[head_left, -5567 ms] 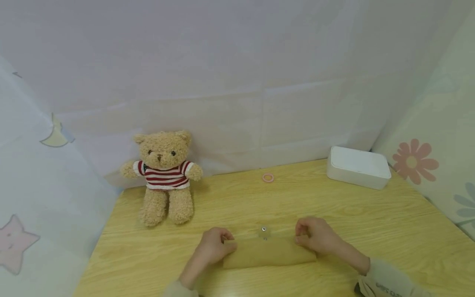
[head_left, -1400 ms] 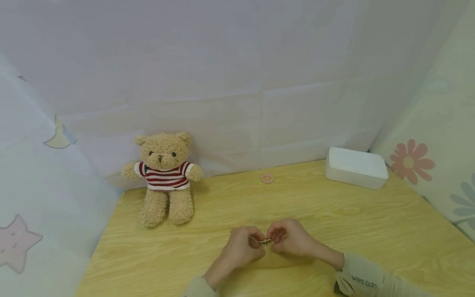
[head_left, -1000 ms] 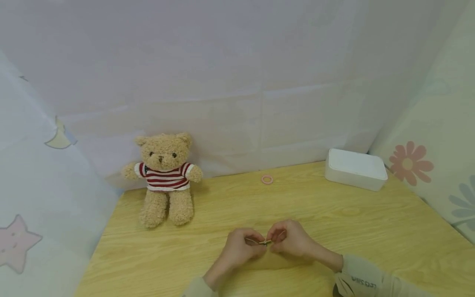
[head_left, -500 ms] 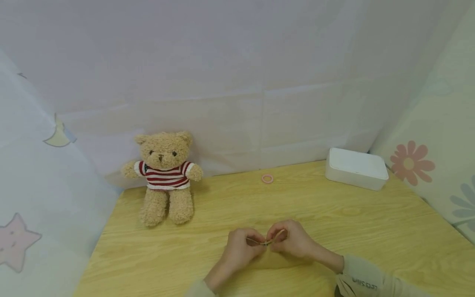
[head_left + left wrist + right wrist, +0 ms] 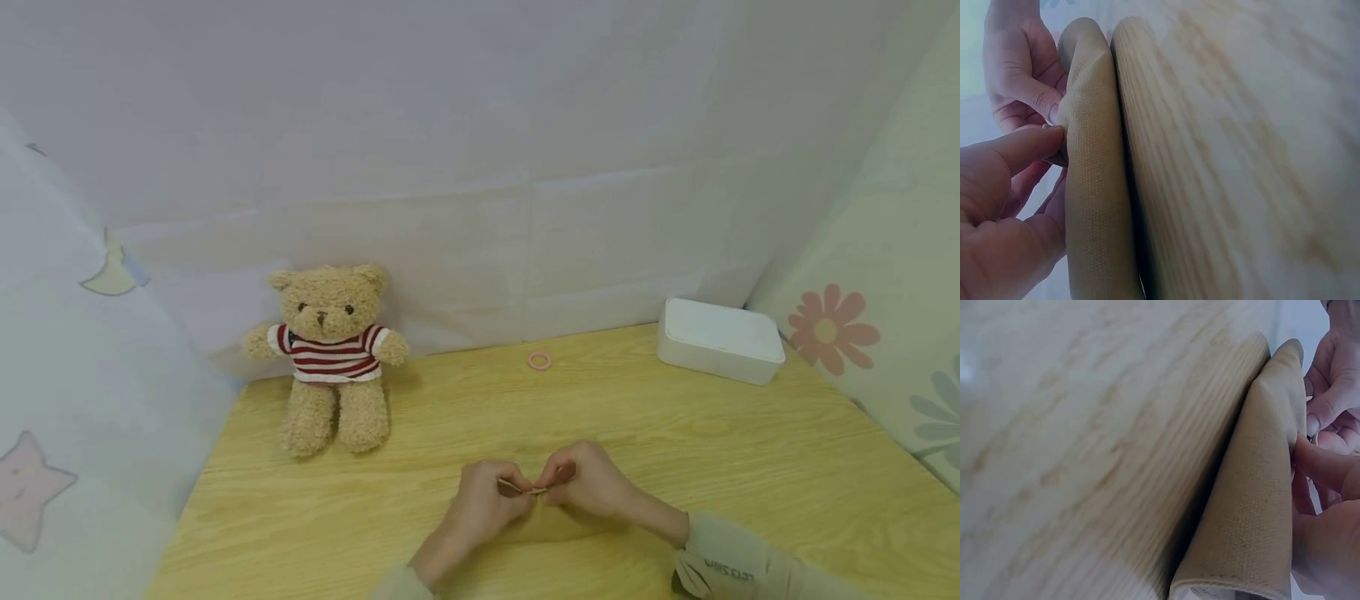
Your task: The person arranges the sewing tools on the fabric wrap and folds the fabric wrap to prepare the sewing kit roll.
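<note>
A tan cloth pouch (image 5: pixel 553 527) lies on the table near its front side, partly covered by both hands. My left hand (image 5: pixel 480 502) pinches the middle of its upper edge between thumb and fingers. Facing it, my right hand (image 5: pixel 594 483) pinches the same spot, the fingertips of both hands nearly meeting. In the left wrist view the coarse weave of the pouch (image 5: pixel 1094 181) shows, with the thumbs at its edge. One end of the pouch (image 5: pixel 1241 550) gapes in the right wrist view. The snap fastener at the pinched spot is mostly hidden behind fingertips.
A teddy bear (image 5: pixel 330 358) in a striped shirt sits at the back left of the wooden table (image 5: pixel 675 433). A pink ring (image 5: pixel 539 361) lies near the back edge, and a white box (image 5: pixel 720 340) stands at the back right. Cloth hangs behind.
Since the earliest frame, both hands have moved from the pouch's ends to its middle and taken hold around the snap. Over the last second they barely shift, and the snap becomes more covered.
</note>
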### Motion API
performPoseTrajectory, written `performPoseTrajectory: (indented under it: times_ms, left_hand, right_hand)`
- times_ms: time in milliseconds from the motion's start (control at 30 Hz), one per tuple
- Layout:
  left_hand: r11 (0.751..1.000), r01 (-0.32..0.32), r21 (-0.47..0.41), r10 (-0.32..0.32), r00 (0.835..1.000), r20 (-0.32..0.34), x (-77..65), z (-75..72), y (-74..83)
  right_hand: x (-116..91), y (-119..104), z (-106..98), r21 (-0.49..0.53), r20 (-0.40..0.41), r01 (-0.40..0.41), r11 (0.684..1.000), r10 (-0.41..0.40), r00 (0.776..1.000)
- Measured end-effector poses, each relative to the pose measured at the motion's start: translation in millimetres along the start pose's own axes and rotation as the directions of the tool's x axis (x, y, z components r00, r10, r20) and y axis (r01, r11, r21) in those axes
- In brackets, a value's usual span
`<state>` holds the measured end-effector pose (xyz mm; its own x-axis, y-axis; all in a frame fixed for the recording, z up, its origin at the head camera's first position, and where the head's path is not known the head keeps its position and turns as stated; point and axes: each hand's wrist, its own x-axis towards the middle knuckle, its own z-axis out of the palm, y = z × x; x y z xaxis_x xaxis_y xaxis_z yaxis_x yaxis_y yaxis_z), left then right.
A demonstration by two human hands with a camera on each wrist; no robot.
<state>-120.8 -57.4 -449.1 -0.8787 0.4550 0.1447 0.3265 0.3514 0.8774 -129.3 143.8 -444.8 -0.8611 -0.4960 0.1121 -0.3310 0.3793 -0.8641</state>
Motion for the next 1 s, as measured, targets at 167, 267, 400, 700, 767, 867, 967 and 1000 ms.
performPoseTrajectory:
  times_ms: [167, 267, 400, 700, 767, 867, 967, 1000]
  left_hand:
    - [0.997, -0.038, 0.067, 0.039, 0.999, -0.004, -1.1, 0.2, 0.8]
    - [0.981, -0.097, 0.169, 0.099, 0.995, -0.005, -1.3, 1.4, 2.4]
    - [0.954, -0.155, 0.257, 0.156, 0.988, 0.018, -0.5, 1.4, 5.4]
    - [0.995, -0.047, 0.091, 0.051, 0.998, -0.041, -1.0, 2.8, -1.2]
    - [0.998, -0.019, 0.057, 0.023, 0.998, -0.062, -1.7, 4.0, -3.6]
    - [1.000, 0.015, 0.014, -0.013, 0.996, -0.091, -1.7, 4.4, -6.3]
    - [1.000, 0.023, -0.020, -0.025, 0.995, -0.100, -1.7, 3.9, -7.3]
    - [1.000, 0.017, -0.016, -0.018, 0.995, -0.099, -1.8, 4.0, -7.3]
  right_hand:
    - [-0.6, -2.4, 2.0, 0.006, -0.013, 0.005, 1.000, -0.005, 1.000]
    - [-1.3, -3.9, 2.4, -0.030, -0.032, 0.060, 0.998, -0.061, 0.998]
    - [-1.5, -5.3, 0.3, -0.116, -0.036, 0.129, 0.985, -0.134, 0.990]
    - [-3.0, -1.2, -1.0, -0.084, -0.017, 0.072, 0.994, -0.073, 0.997]
    - [-4.1, 0.5, 0.5, -0.087, -0.032, 0.073, 0.994, -0.076, 0.997]
    - [-4.1, 3.1, 2.8, -0.093, -0.057, 0.079, 0.992, -0.084, 0.995]
    - [-3.5, 3.9, 3.6, -0.092, -0.069, 0.066, 0.994, -0.072, 0.995]
    - [-3.5, 3.9, 3.8, -0.090, -0.068, 0.056, 0.994, -0.062, 0.996]
